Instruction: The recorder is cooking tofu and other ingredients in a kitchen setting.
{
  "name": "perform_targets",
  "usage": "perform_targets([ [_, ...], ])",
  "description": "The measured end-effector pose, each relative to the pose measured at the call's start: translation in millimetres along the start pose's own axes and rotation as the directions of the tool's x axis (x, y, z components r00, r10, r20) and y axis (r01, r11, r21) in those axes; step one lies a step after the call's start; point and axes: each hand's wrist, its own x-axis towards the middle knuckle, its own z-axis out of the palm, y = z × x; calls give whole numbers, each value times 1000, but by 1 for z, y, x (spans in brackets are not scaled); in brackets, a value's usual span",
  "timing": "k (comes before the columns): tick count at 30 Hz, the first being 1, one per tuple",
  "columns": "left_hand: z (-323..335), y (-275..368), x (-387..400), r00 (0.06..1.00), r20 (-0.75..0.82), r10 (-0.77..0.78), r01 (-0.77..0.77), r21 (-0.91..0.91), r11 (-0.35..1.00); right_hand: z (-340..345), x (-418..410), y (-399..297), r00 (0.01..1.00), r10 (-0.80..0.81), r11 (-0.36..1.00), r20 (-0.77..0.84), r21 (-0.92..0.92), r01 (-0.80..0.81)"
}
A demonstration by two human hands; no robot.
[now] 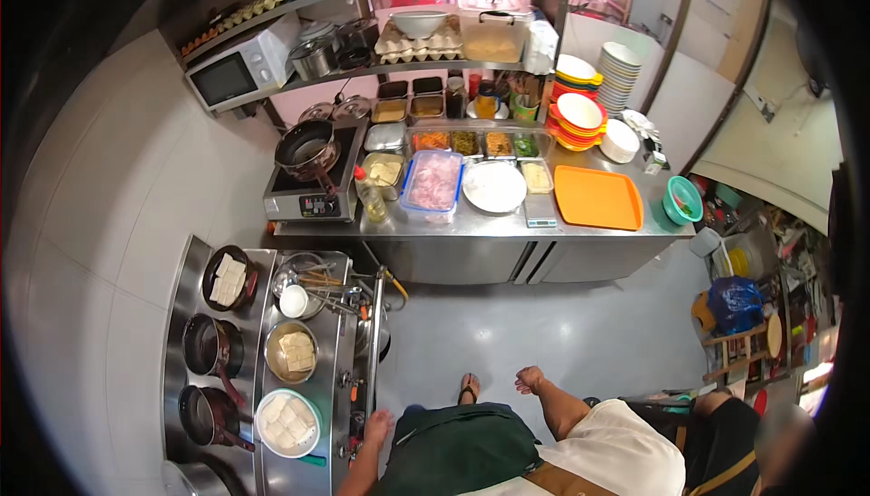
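Observation:
My left hand [378, 426] hangs empty beside the front of the steel gas range [342, 421], its fingers loosely bent. Over the floor, my right hand [529, 380] is empty too, with the fingers half curled. Nearest to the left hand on the range is a white colander [285, 452] holding pale tofu-like slabs. Behind it stands a steel bowl [273, 368] with more slabs. Along the burners are two dark saucepans [204, 416] and a frying pan [212, 292] with white slabs in it.
Ahead is a steel counter [435, 225] bearing an induction cooker with a wok [306, 146], a tub of raw meat [433, 181], a white plate [495, 187] and an orange tray [598, 198]. A pipe rail [376, 333] fronts the range. Another person [720, 441] sits or stands at right.

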Motion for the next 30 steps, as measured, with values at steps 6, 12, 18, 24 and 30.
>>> perform_targets([
  [6, 26, 40, 9, 992, -17, 125, -126, -17, 992, 7, 8, -52, 998, -15, 1000, 55, 18, 14],
  [12, -18, -52, 48, 985, 2, -173, 173, 28, 985, 28, 25, -107, 997, -24, 999, 74, -24, 26],
  [18, -38, -115, 107, 762, 358, 539, -460, 886, 62, 54, 7, -183, 988, -127, 981, 83, -135, 138],
  [24, -27, -85, 171, 696, 349, 628, -549, 822, 151, 50, 44, -245, 977, -183, 974, 114, -113, 195],
  [30, -7, 36, 164, 909, 112, 402, -418, 235, 878, 79, 42, -288, 966, -251, 937, 64, -233, 259],
])
